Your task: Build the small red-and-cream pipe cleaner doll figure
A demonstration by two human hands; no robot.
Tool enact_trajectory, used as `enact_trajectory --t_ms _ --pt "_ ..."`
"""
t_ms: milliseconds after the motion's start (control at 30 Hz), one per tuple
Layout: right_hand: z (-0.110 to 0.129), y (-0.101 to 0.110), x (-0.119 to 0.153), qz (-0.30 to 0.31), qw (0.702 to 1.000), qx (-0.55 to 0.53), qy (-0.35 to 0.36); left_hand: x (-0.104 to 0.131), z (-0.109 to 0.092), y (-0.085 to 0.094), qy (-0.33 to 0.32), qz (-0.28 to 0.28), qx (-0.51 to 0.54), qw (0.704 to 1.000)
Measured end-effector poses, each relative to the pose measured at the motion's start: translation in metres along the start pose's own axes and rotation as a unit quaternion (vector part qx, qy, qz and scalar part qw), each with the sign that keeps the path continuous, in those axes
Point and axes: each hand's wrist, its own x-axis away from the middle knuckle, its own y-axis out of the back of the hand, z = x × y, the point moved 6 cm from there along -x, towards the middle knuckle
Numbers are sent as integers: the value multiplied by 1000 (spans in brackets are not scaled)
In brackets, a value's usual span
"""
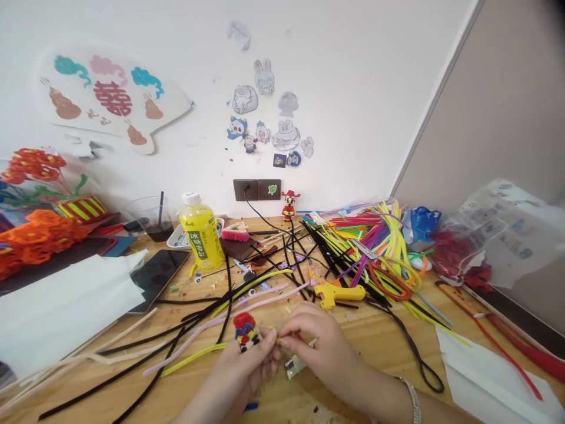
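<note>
My left hand [253, 359] is closed around a small pipe-cleaner figure [245, 330] in red, blue, yellow, black and white; its lower part is hidden by my fingers. Close by, my right hand [320, 341] pinches a short yellow piece of pipe cleaner [278, 340] against the left fingertips. Under the right hand lies a small clear-and-white object [295, 366], partly covered. Just beyond the hands rests a yellow hot glue gun [339, 292].
Black pipe cleaners [176, 330] lie across the left and middle of the table. Behind stand a yellow drink bottle [200, 232], a plastic cup [154, 218] and a finished red figure [288, 206]. Rightward are a colourful pipe-cleaner pile [392, 235], scissors [364, 249] and white paper [489, 377].
</note>
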Motion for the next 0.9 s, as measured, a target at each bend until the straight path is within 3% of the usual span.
enact_trajectory --t_ms 200,400,700,800,900 --pt "-10 -1 0 7 990 -119 -74 5 -2 -8 14 68 30 997" --pt "-18 -5 2 12 980 -168 -105 4 -3 -6 8 49 18 999" --pt "-11 3 0 18 999 -28 -36 -4 -2 5 5 18 -32 999" --pt "-3 -2 3 105 994 33 6 -9 -10 10 -15 11 -64 998" --pt "5 -17 14 224 964 109 89 -14 -17 13 -26 14 -53 998"
